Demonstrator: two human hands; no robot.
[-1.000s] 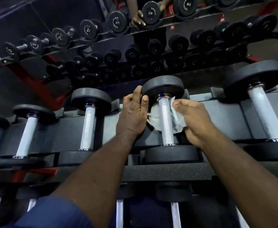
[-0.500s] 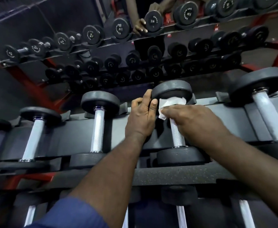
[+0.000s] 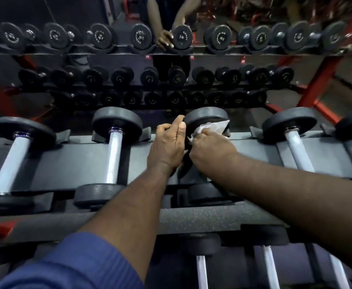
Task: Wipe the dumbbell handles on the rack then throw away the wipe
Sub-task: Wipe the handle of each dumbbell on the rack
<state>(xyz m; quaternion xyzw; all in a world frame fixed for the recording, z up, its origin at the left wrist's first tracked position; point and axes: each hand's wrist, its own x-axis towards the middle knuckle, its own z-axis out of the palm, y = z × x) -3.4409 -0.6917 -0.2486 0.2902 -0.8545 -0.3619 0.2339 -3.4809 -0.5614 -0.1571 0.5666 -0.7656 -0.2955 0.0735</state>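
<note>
Wipe (image 3: 211, 126) in R hand (image 3: 209, 147), dumbbell (image 3: 206, 118)

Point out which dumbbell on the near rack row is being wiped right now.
The middle dumbbell, third from the left: both hands meet at it, the right hand pressing the white wipe there. Its neighbours' handles are bare.

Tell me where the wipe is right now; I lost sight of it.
In the head view, the wipe sits just right of centre, bunched in the right hand against the far weight of the middle dumbbell, beside the left hand.
</note>
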